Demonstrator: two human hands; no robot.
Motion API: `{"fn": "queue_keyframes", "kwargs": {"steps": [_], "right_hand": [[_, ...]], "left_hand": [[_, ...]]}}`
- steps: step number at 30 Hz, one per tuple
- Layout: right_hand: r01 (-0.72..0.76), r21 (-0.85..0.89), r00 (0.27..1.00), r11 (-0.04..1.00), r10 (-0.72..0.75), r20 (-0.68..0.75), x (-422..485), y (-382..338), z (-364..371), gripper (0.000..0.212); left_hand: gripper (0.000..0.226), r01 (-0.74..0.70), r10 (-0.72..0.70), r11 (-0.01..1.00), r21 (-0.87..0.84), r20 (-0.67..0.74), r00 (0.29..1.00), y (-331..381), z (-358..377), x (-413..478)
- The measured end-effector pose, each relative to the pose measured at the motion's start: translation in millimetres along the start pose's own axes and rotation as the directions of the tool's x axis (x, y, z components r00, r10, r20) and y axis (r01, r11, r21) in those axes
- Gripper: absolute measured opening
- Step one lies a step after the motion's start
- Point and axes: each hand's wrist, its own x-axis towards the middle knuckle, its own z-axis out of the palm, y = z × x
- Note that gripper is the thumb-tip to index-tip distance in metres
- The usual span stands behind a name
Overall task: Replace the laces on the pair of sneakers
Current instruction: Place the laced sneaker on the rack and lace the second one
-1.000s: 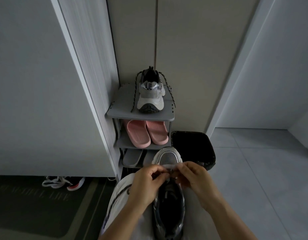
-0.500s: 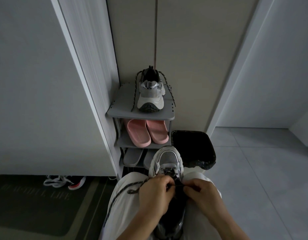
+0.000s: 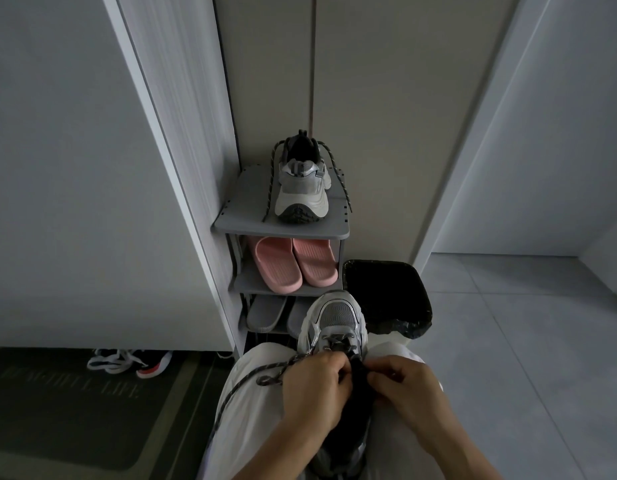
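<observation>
While the sneaker (image 3: pixel 336 318) lies on my lap (image 3: pixel 255 431), my left hand (image 3: pixel 312 388) pinches its lace (image 3: pixel 246 381), my right hand (image 3: pixel 409 388) its tongue (image 3: pixel 359 377).

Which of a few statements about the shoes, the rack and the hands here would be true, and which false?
1. A grey and white sneaker stands alone on the top shelf of the grey shoe rack. True.
2. The pink slippers sit on the bottom shelf. False: they are on the middle shelf, above the grey slippers.
3. The left hand and right hand work at the lacing of the mesh-toed grey sneaker on the lap. True.
4. The black-lined bin stands left of the rack. False: it stands to its right.
5. A speckled dark lace trails from the left hand across the pale trousers. True.
</observation>
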Motion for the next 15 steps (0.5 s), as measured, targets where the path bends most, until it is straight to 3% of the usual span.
{"fn": "queue_keyframes", "kwargs": {"steps": [4,11,15], "right_hand": [[0.017,-0.048,1.0,0.999,-0.017,-0.012,3,3,2,0.023],[-0.005,0.222,1.0,0.975,0.005,0.0,7,7,3,0.022],[0.014,0.218,1.0,0.976,-0.011,-0.014,7,9,4,0.024]], "left_hand": [[0.007,0.018,-0.018,0.999,0.031,0.026,1.0,4,-1,2],[0.012,0.027,-0.042,0.994,0.106,0.142,0.989,4,-4,11],[0.011,0.028,-0.034,0.998,0.049,0.145,0.989,3,-3,10]]}}
